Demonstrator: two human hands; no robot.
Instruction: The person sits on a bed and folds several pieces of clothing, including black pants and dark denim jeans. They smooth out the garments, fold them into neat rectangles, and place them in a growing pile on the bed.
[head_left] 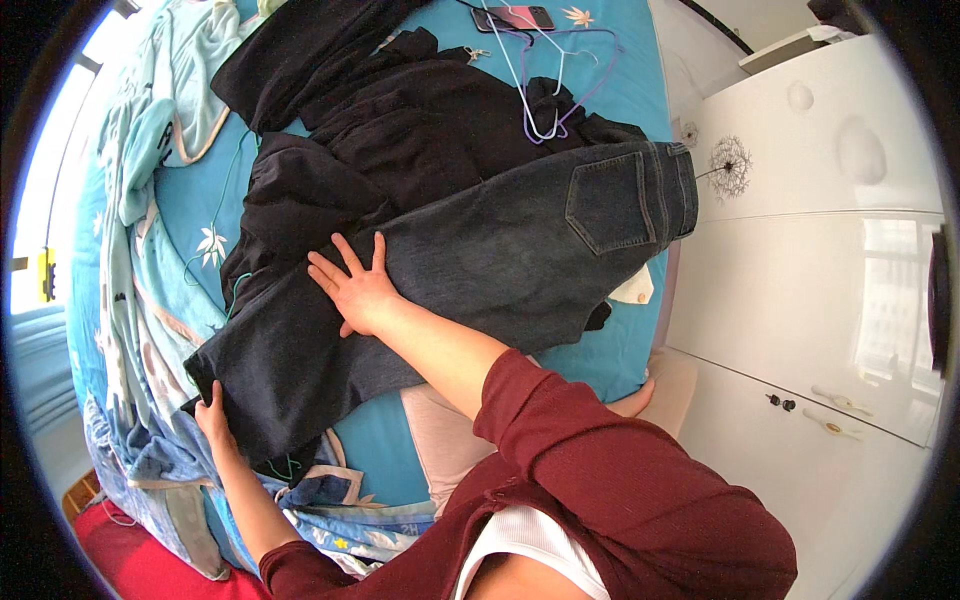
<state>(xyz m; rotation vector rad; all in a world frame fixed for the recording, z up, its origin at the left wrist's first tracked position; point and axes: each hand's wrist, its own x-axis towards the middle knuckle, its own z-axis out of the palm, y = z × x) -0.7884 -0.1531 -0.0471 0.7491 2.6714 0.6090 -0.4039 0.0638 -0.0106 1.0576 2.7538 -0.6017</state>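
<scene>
A pair of dark jeans [470, 250] lies stretched across the bed, legs laid together, with the waistband and a back pocket at the right. My right hand [362, 292] rests flat on the legs, palm down and fingers spread. At the left end, my left hand [214, 418] grips the jeans' hem, thumb on top and the other fingers partly hidden under the cloth. Beyond the jeans, black garments [400, 130] lie in a heap, partly under them.
Hangers [553, 90] and a phone [512, 19] lie on the blue bedsheet [625, 70] at the far side. A crumpled light blue blanket [125, 250] runs along the left. White cabinets [800, 270] stand close on the right. Something red [140, 550] is at lower left.
</scene>
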